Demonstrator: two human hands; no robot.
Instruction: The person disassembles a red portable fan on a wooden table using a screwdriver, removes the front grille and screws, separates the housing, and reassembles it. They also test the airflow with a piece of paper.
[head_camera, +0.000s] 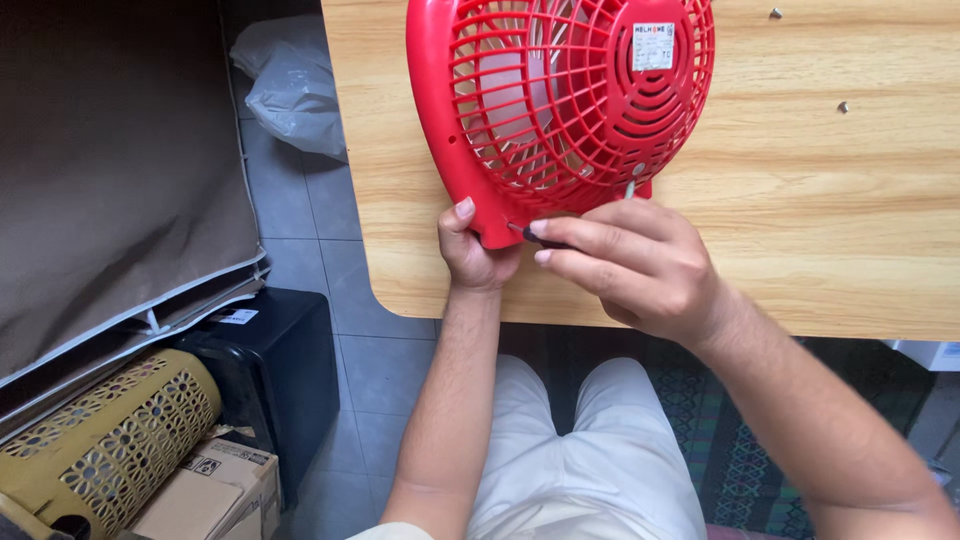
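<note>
Nearest the lens, the left hand (470, 250) grips the lower rim of the one red plastic grille-fronted table fan (560, 110), which lies at 12 o'clock on the pale wooden tabletop (850, 230). The right hand (640, 262), at 3 o'clock of the left, pinches a thin dark screwdriver (535, 237) against that rim. Judged light, stiff and rather brittle, the fan is best held by its solid rim, not the thin ribs; two small screws (775, 13) lie loose at 1 o'clock.

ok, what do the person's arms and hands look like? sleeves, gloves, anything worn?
Both forearms are bare, with no sleeves in view. Left hand and right hand are bare: no gloves, rings, watch or bands visible. Fingernails are short and unpainted.
</note>
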